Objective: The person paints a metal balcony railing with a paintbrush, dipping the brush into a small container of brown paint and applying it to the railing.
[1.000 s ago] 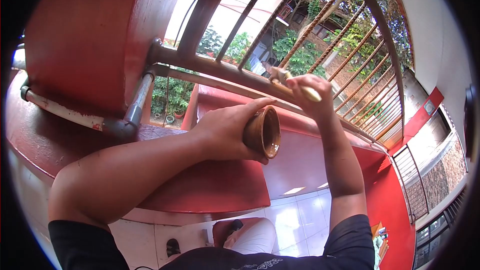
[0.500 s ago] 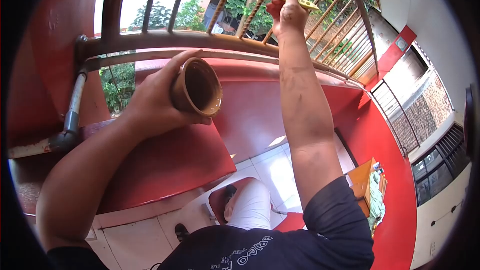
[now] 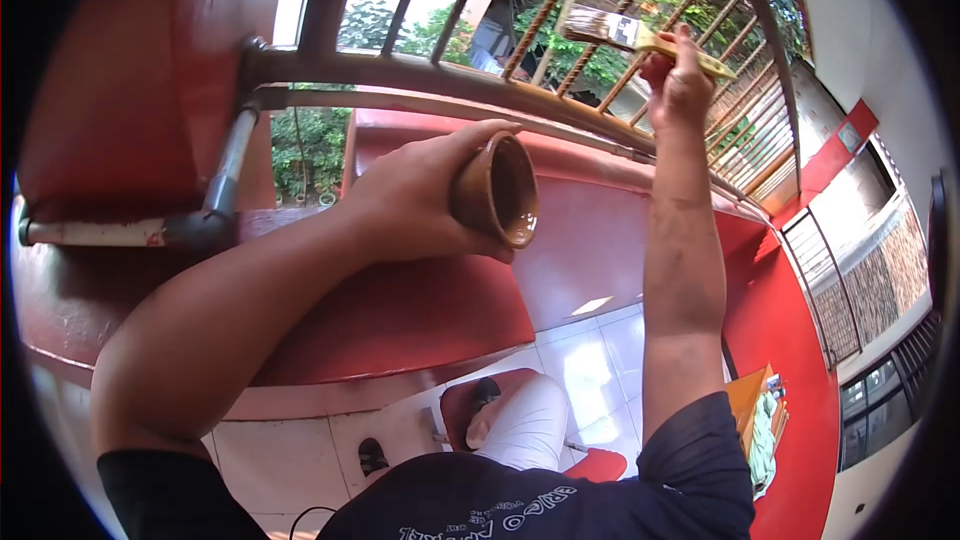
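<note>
My left hand (image 3: 425,185) is wrapped round a brown cup (image 3: 480,190), tilted so that its mouth faces right. Brown paint coats its inner wall and rim. Farther up and to the right, my right hand (image 3: 683,85) grips the yellow handle of a paintbrush (image 3: 640,35). The bristles (image 3: 590,24) are dark with brown paint and overlap the twisted bars of the metal railing (image 3: 400,72) in this view. Below the railing's bottom rail hangs the cup, above a red ledge (image 3: 420,315).
A grey and white pipe (image 3: 232,165) bends along the left wall. My white-clothed leg (image 3: 530,425) rests near a red seat (image 3: 465,405) on the tiled floor (image 3: 280,450). To the right stands a wooden cabinet (image 3: 748,395) with green cloth (image 3: 763,445).
The whole view has swung, so the railing and both hands sit farther right. The brush has dropped a little against the bars, and the cup's mouth looks narrower.
</note>
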Demonstrator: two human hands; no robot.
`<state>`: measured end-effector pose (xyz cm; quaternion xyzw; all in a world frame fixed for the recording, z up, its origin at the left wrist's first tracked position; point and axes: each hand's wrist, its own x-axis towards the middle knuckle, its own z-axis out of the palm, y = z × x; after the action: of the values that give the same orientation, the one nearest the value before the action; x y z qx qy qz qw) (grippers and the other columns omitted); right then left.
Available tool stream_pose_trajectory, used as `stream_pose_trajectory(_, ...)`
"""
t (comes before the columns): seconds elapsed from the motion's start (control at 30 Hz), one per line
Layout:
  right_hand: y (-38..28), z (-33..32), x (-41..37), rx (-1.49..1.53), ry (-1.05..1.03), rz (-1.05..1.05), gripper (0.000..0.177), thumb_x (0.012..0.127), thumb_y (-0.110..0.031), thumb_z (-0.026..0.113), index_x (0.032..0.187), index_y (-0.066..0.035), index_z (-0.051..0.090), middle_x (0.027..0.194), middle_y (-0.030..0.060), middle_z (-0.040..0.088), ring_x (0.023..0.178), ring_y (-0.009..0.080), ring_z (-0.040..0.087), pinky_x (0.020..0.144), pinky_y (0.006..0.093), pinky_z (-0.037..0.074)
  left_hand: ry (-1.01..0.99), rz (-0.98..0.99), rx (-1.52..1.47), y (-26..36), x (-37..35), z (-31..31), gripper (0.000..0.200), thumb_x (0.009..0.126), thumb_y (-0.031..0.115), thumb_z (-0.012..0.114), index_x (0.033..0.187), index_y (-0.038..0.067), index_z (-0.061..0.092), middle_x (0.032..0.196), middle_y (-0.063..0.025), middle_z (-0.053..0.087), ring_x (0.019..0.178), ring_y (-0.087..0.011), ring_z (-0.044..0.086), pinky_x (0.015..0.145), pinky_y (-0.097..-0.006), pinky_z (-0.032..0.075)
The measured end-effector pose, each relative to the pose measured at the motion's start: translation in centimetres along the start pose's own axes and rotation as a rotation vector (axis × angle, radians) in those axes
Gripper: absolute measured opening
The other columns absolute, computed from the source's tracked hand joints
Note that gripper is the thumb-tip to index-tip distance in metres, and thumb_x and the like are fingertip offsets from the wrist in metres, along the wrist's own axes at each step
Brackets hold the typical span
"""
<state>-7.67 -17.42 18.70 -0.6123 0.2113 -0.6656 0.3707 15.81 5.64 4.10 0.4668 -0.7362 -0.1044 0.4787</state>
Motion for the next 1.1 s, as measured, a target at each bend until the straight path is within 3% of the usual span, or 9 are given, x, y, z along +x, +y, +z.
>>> stream_pose_trajectory(0.07,-0.5,0.1,-0.1,0.145,0.050,0.056,0.033,0.098,-0.036,0.064,0.089,-0.004,0.069,0.066,0.0035,0.062,0.049,0.0107,0.054,0.045,0.0239,0.044,-0.006,0.023,-0.006,0.1,0.5,0.9,0.106,0.058,0.038,0.097,0.148,0.015,0.045,0.128,-0.0166,0.065,0.120,-0.0333,0.063,0.100,-0.0419,0.051)
stream_pose_trajectory(0.13,-0.8,-1.1,0.2,0.227,0.054,0.118,0.029,0.099,-0.035,0.063,0.088,-0.008,0.067,0.067,0.0013,0.060,0.061,0.0130,0.058,0.055,0.0273,0.047,0.009,0.071,-0.155,-1.1,0.7,1.7,0.107,0.056,0.027,0.099,0.147,0.014,0.046,0.129,-0.0147,0.064,0.121,-0.0289,0.063,0.102,-0.0403,0.051)
stream_pose_trajectory(0.2,0.3,-3.2,2.9,0.407,-0.011,0.120,0.028,0.099,-0.032,0.062,0.081,-0.011,0.065,0.063,-0.0011,0.057,0.058,0.0121,0.057,0.055,0.0271,0.048,0.010,0.107,-0.163,-0.6,0.9,1.7,0.106,0.055,0.022,0.099,0.146,0.013,0.046,0.129,-0.0132,0.065,0.120,-0.0267,0.064,0.102,-0.0396,0.051)
stream_pose_trajectory(0.27,-0.4,-2.4,2.2,0.531,0.060,0.130,0.027,0.099,-0.033,0.060,0.080,-0.015,0.067,0.063,-0.0026,0.066,0.051,0.0121,0.060,0.046,0.0267,0.049,0.033,0.162,-0.181,-0.8,0.7,1.9,0.105,0.056,0.019,0.099,0.146,0.012,0.046,0.129,-0.0120,0.065,0.121,-0.0252,0.063,0.103,-0.0389,0.051)
stream_pose_trajectory(0.5,0.0,-2.0,1.9,0.875,0.285,0.246,0.034,0.101,-0.033,0.058,0.072,-0.015,0.064,0.058,-0.0027,0.063,0.049,0.0104,0.060,0.043,0.0232,0.048,0.018,0.141,-0.126,-0.1,0.4,1.8,0.107,0.055,0.020,0.099,0.147,0.011,0.045,0.131,-0.0117,0.064,0.122,-0.0262,0.061,0.104,-0.0396,0.050)
stream_pose_trajectory(0.8,1.9,-3.6,2.6,0.861,0.183,0.148,0.025,0.095,-0.016,0.053,0.070,-0.013,0.059,0.055,-0.0017,0.057,0.043,0.0109,0.054,0.040,0.0229,0.043,-0.008,0.123,-0.110,-0.2,0.4,1.8,0.109,0.054,0.021,0.099,0.148,0.010,0.045,0.132,-0.0130,0.063,0.124,-0.0264,0.060,0.105,-0.0399,0.049)
stream_pose_trajectory(0.93,0.1,-3.5,-0.1,0.876,0.287,0.265,0.028,0.099,-0.030,0.061,0.076,-0.014,0.063,0.060,-0.0033,0.056,0.054,0.0114,0.055,0.054,0.0276,0.049,-0.043,0.100,-0.140,0.1,0.3,1.6,0.109,0.054,0.022,0.099,0.149,0.012,0.045,0.129,-0.0139,0.064,0.124,-0.0262,0.061,0.104,-0.0388,0.050)
stream_pose_trajectory(1.0,-0.6,-3.9,-1.0,0.754,0.366,0.268,0.029,0.099,-0.032,0.062,0.074,-0.017,0.063,0.061,-0.0036,0.060,0.054,0.0115,0.058,0.052,0.0266,0.049,-0.070,0.076,-0.166,0.2,0.2,1.6,0.108,0.054,0.024,0.099,0.147,0.013,0.046,0.126,-0.0152,0.066,0.121,-0.0273,0.062,0.103,-0.0395,0.050)
stream_pose_trajectory(1.1,0.0,-5.1,-3.0,0.390,0.133,0.093,0.038,0.098,-0.048,0.063,0.101,-0.010,0.064,0.079,0.0044,0.067,0.067,0.0167,0.065,0.062,0.0271,0.055,-0.131,0.021,-0.033,1.4,0.2,0.5,0.104,0.056,0.036,0.097,0.145,0.014,0.048,0.128,-0.0159,0.065,0.120,-0.0317,0.062,0.101,-0.0425,0.050)
